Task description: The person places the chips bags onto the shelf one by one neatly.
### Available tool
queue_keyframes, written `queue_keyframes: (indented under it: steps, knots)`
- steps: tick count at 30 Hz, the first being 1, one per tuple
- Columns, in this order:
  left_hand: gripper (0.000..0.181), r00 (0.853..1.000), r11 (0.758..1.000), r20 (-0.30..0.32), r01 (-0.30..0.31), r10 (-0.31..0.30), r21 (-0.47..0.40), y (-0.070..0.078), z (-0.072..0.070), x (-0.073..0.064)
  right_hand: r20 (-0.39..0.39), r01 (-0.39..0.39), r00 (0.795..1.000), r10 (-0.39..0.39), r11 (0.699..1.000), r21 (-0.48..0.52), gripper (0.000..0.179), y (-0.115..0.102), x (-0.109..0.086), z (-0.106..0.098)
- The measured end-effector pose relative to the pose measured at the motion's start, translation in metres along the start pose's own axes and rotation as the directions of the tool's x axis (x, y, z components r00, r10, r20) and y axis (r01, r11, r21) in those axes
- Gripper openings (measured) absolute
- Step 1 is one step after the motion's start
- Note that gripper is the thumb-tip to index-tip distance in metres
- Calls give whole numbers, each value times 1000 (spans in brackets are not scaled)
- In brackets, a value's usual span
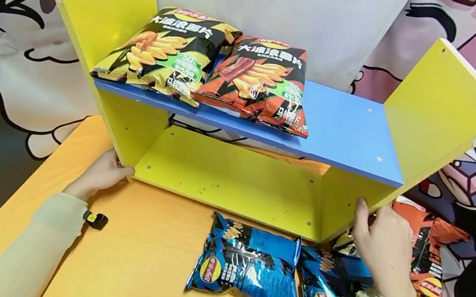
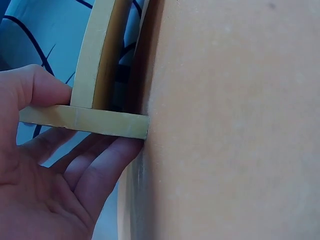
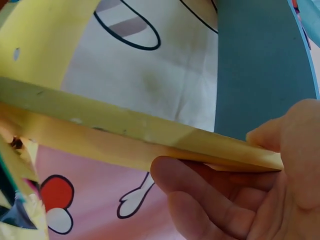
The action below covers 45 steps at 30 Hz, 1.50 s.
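A small yellow shelf rack (image 1: 224,172) with a blue middle board (image 1: 342,127) stands between both hands. My left hand (image 1: 103,173) grips the lower front edge of its left side panel; in the left wrist view the thumb lies on one face of the panel (image 2: 107,121) and the fingers on the other. With thumb and fingers, my right hand (image 1: 385,246) pinches the front edge of the right side panel (image 3: 145,127) below the blue board. On that board lie a black-and-yellow chip bag (image 1: 164,53) and a red chip bag (image 1: 261,81), side by side.
Two blue chip bags (image 1: 250,267) lie on the orange table (image 1: 128,256) in front of the rack, the right one partly hidden by the right hand. An orange-and-black chip bag (image 1: 431,257) lies at the right. A cartoon-printed cloth (image 1: 39,55) hangs behind.
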<state>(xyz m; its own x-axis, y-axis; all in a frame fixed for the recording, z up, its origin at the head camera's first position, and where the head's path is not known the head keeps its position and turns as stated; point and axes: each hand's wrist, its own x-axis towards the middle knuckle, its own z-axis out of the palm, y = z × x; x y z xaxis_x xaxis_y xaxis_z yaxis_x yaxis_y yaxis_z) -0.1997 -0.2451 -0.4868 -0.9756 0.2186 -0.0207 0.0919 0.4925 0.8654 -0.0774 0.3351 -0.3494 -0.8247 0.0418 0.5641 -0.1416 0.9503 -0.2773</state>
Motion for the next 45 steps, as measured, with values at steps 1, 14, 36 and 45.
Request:
queue_keyframes:
  steps: [1,14,36,45]
  knots:
    - [51,1000,1000,0,0,0,-4,0,0,0,10,1,1000,0,1000,-5,43,0,-1,0]
    - [43,1000,1000,9,30,-30,-3,-1,1,-1,-1,112,994,-112,993,-24,21,6,-11,2]
    - [50,998,999,45,37,-37,-4,-2,5,0,-24,156,987,-158,984,-86,21,11,-24,-1]
    - [55,998,999,33,50,-50,14,2,1,-2,-72,123,989,-129,989,-87,26,2,-39,-4]
